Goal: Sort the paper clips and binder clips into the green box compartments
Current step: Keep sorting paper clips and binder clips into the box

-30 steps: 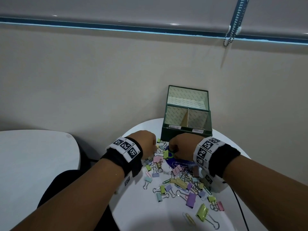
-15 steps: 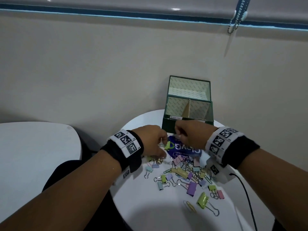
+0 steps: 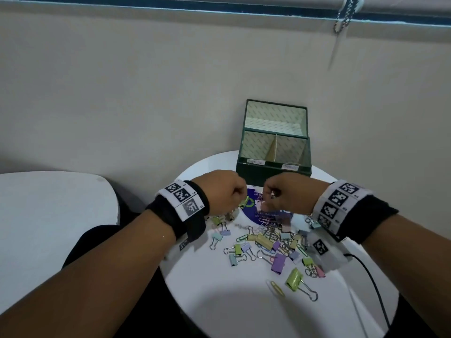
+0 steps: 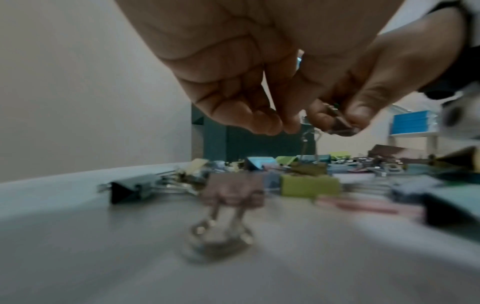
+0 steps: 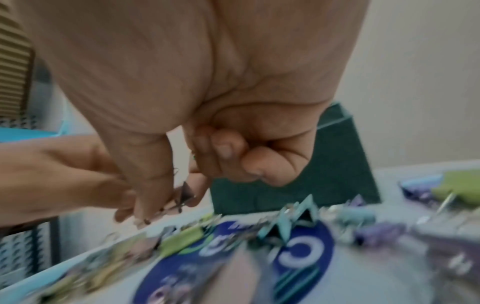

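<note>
Pastel clips point(image 3: 273, 242) piled on bench point(image 3: 219, 301). Left hand point(image 3: 225, 191) and right hand point(image 3: 288, 191) both pinch clips; step: picking. Next, probably: drop into box point(image 3: 273, 169).

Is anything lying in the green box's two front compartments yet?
No: in the head view both front compartments of the green box show only patterned lining and the divider, no clips.

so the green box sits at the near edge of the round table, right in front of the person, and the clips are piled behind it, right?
Not quite. The head view shows the green box at the far edge of the round table, by the wall. The clips lie on the near side of it, between the box and the person.
</note>
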Motion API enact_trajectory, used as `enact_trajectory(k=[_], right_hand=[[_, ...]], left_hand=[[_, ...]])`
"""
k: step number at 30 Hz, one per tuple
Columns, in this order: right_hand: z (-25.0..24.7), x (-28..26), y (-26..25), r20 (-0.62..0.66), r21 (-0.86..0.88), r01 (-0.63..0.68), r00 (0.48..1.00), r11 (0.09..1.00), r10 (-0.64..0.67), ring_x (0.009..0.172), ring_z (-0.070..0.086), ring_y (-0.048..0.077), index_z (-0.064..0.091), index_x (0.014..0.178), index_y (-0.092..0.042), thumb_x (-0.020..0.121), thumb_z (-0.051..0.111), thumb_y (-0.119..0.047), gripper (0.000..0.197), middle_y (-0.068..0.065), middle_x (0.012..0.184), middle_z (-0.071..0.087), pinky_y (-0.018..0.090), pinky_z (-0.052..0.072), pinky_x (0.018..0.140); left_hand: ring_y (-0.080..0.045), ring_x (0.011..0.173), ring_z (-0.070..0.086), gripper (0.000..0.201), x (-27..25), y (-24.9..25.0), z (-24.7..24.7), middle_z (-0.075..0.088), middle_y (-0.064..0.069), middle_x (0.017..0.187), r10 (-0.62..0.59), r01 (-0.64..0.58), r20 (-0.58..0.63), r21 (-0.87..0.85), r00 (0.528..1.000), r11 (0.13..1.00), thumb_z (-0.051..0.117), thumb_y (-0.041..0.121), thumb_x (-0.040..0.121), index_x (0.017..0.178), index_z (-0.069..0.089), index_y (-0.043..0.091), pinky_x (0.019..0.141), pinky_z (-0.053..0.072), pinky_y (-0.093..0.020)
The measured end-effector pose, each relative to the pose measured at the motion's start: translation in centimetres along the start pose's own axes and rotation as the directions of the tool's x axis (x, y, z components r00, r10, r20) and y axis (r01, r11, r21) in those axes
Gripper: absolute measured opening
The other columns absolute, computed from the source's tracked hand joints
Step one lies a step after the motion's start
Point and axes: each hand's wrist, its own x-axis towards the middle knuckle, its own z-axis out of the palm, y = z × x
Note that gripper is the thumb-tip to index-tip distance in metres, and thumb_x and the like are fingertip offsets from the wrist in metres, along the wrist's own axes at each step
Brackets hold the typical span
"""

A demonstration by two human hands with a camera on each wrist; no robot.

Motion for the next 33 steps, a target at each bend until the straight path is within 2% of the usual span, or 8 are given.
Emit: enact_trajectory(k=[5, 9, 13, 17, 21, 24, 29, 33], right_hand=[[-0.7, 0.0, 1.0, -0.067, -0.141, -0.097, 0.994, 0.985, 0.089, 0.08, 0.056, 0.01, 0.064, 0.095, -0.029, 0.084, 0.077, -0.04, 0.02, -0.015, 0.081, 0.056, 0.026, 0.041, 0.065], [-0.1, -1.1, 0.2, -0.03, -0.201, 0.008, 0.999, 0.98, -0.015, 0.083, 0.059, 0.014, 0.064, 0.089, -0.032, 0.087, 0.068, -0.027, 0.007, -0.013, 0.085, 0.061, 0.031, 0.051, 0.075], [1.7, -1.6, -1.0, 0.121, -0.284, 0.065, 0.992, 0.957, -0.032, 0.088, 0.063, 0.016, 0.07, 0.108, -0.036, 0.087, 0.067, -0.035, 0.021, -0.009, 0.099, 0.07, 0.033, 0.056, 0.084], [1.8, -1.5, -0.6, 0.106, -0.313, 0.001, 0.994, 0.95, 0.034, 0.092, 0.061, 0.018, 0.063, 0.106, -0.035, 0.083, 0.072, -0.036, 0.025, -0.007, 0.101, 0.065, 0.037, 0.057, 0.086], [1.2, -1.8, -0.2, 0.137, -0.279, -0.032, 0.988, 0.96, 0.073, 0.094, 0.058, 0.017, 0.061, 0.111, -0.034, 0.082, 0.076, -0.041, 0.034, -0.009, 0.1, 0.06, 0.033, 0.054, 0.086], [1.2, -1.8, -0.3, 0.116, -0.266, -0.035, 0.991, 0.963, 0.068, 0.093, 0.06, 0.019, 0.066, 0.107, -0.031, 0.088, 0.069, -0.038, 0.02, -0.007, 0.097, 0.063, 0.032, 0.053, 0.084], [1.2, -1.7, -0.5, 0.131, -0.301, -0.075, 0.984, 0.951, 0.119, 0.092, 0.062, 0.019, 0.068, 0.106, -0.024, 0.088, 0.071, -0.032, 0.02, -0.003, 0.098, 0.067, 0.027, 0.047, 0.076], [1.2, -1.4, 0.2, 0.106, -0.311, -0.115, 0.982, 0.943, 0.155, 0.083, 0.063, 0.019, 0.067, 0.09, -0.025, 0.078, 0.075, -0.018, 0.015, -0.005, 0.085, 0.066, 0.03, 0.055, 0.076]], left_hand=[[-0.015, 0.107, 0.044, 0.024, 0.1, 0.8, 1.0, 0.053, 0.007, 0.106, 0.141, -0.147, 0.064, 0.109, 0.988, 0.983, 0.057, 0.04, 0.092, 0.111, 0.071, 0.039, 0.089, 0.047, -0.037], [-0.015, 0.108, 0.037, 0.034, 0.2, 1.4, 1.5, 0.049, 0.009, 0.104, 0.158, -0.177, 0.124, 0.167, 0.98, 0.97, 0.062, 0.062, 0.084, 0.113, 0.069, 0.045, 0.092, 0.045, -0.039], [-0.014, 0.108, 0.039, 0.028, -0.1, 1.7, 1.7, 0.056, 0.01, 0.103, 0.188, -0.205, 0.15, 0.106, 0.971, 0.973, 0.069, 0.055, 0.082, 0.102, 0.075, 0.037, 0.091, 0.047, -0.039], [-0.014, 0.105, 0.045, 0.011, 0.3, 1.5, 2.0, 0.057, 0.009, 0.1, 0.075, -0.093, 0.138, 0.129, 0.988, 0.987, 0.07, 0.035, 0.085, 0.095, 0.073, 0.031, 0.086, 0.05, -0.034], [-0.016, 0.107, 0.045, 0.021, 0.6, 1.4, 1.9, 0.053, 0.006, 0.104, 0.067, -0.09, 0.152, 0.152, 0.986, 0.984, 0.069, 0.025, 0.084, 0.103, 0.068, 0.032, 0.086, 0.047, -0.03], [-0.015, 0.107, 0.043, 0.02, 0.5, 1.9, 1.7, 0.054, 0.006, 0.105, 0.127, -0.146, 0.134, 0.148, 0.983, 0.978, 0.065, 0.034, 0.089, 0.109, 0.068, 0.031, 0.086, 0.047, -0.032], [-0.019, 0.106, 0.041, 0.045, 1.4, 2.7, 2.5, 0.051, 0.003, 0.103, 0.165, -0.217, 0.217, 0.243, 0.962, 0.945, 0.058, 0.057, 0.09, 0.132, 0.057, 0.042, 0.082, 0.042, -0.033], [-0.02, 0.106, 0.044, 0.035, 1.9, 3.3, 2.8, 0.05, 0.004, 0.097, 0.198, -0.239, 0.19, 0.228, 0.962, 0.944, 0.061, 0.054, 0.089, 0.12, 0.065, 0.038, 0.08, 0.04, -0.032]])
